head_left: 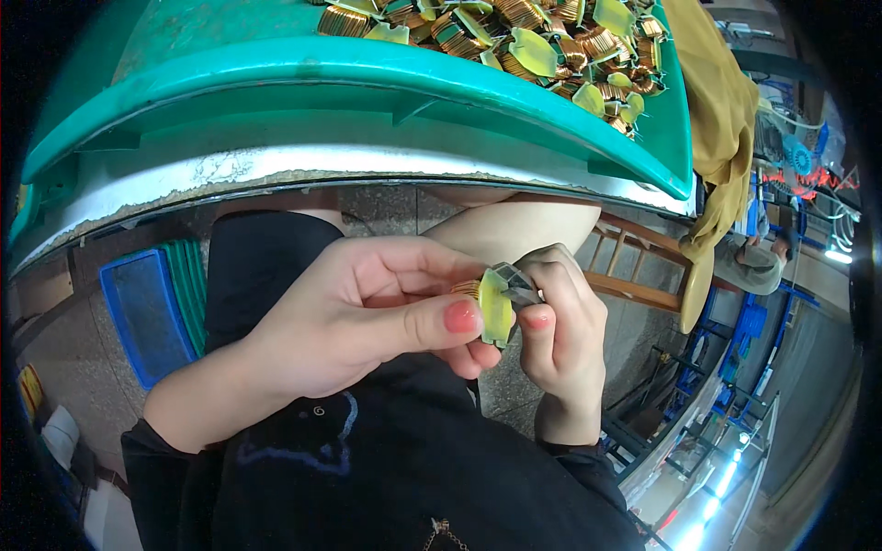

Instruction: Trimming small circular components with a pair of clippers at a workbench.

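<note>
My left hand (367, 317) pinches a copper-wound coil (497, 312) with a yellow-green plate on its end, between thumb and fingers above my lap. Only a little of its copper winding shows beside the thumb. In my right hand (565, 321) is a pair of pliers (516, 283), with short metal jaws against the upper edge of the plate. The fingers hide the handles, and whether the jaws grip a wire I cannot tell. Beyond both hands, a heap of similar coils (533, 53) lies in the right part of a green tray (367, 69).
The tray stands on a white worktop with a worn front edge (303, 170). Blue and green crates (147, 317) stand on the floor at left. To the right are a wooden stool (634, 262) and a mustard cloth (721, 110). Another person (753, 262) is farther off.
</note>
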Demonstrator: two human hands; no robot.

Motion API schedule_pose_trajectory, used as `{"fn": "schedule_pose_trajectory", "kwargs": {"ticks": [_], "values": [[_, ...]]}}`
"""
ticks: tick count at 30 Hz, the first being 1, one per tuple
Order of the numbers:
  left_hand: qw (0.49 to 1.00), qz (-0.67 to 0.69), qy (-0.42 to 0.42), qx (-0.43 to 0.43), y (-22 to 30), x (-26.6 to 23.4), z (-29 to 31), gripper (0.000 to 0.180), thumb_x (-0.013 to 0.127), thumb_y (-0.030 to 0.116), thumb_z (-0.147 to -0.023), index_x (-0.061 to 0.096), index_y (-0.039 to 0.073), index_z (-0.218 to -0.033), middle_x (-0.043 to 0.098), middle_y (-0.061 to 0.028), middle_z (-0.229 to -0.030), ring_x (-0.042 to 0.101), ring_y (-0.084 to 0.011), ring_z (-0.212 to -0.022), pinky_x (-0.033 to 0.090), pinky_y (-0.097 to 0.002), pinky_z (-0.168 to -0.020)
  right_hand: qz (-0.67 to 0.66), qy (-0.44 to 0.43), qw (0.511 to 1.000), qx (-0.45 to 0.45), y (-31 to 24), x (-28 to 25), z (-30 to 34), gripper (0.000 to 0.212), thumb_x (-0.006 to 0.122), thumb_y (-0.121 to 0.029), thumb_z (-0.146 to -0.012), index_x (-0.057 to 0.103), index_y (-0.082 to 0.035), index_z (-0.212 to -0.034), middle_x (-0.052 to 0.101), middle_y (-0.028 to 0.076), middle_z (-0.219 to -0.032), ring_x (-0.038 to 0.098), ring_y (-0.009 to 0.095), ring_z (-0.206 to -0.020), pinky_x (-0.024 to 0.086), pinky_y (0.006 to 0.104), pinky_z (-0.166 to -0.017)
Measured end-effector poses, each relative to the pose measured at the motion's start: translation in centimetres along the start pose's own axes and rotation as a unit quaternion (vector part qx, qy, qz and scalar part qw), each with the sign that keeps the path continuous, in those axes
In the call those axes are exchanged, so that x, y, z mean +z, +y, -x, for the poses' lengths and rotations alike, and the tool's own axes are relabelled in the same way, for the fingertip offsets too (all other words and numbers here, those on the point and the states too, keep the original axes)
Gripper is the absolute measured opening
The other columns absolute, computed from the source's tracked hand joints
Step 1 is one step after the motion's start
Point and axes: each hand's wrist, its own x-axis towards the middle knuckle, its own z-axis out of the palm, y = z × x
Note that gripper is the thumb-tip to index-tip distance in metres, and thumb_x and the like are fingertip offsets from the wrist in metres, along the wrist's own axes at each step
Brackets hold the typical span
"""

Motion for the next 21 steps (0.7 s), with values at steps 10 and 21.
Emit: {"fn": "schedule_pose_trajectory", "kwargs": {"ticks": [10,21], "values": [[1.000,0.004,-0.009,-0.006,-0.25,-0.34,-0.13,0.040,0.062,0.014,-0.085,0.049,-0.008,-0.115,0.062,-0.0236,-0.100,0.061,-0.0217,-0.068,0.053,-0.0288,-0.061,0.005,0.000,1.000,-0.020,0.34,-0.02,0.19,0.021,0.054,-0.021,-0.087,0.053,0.001,-0.088,0.052,0.011,-0.079,0.046,0.025,-0.068,0.041,0.0320,-0.064],[0.999,0.022,-0.002,-0.031,0.08,-0.46,0.11,0.040,0.065,0.006,-0.081,0.049,-0.007,-0.115,0.061,-0.0222,-0.104,0.062,-0.0224,-0.070,0.054,-0.0297,-0.064,0.055,0.006,0.998,-0.037,0.04,0.15,0.35,0.022,0.053,-0.022,-0.088,0.052,0.000,-0.084,0.048,0.010,-0.071,0.046,0.025,-0.060,0.040,0.0319,-0.056]]}}
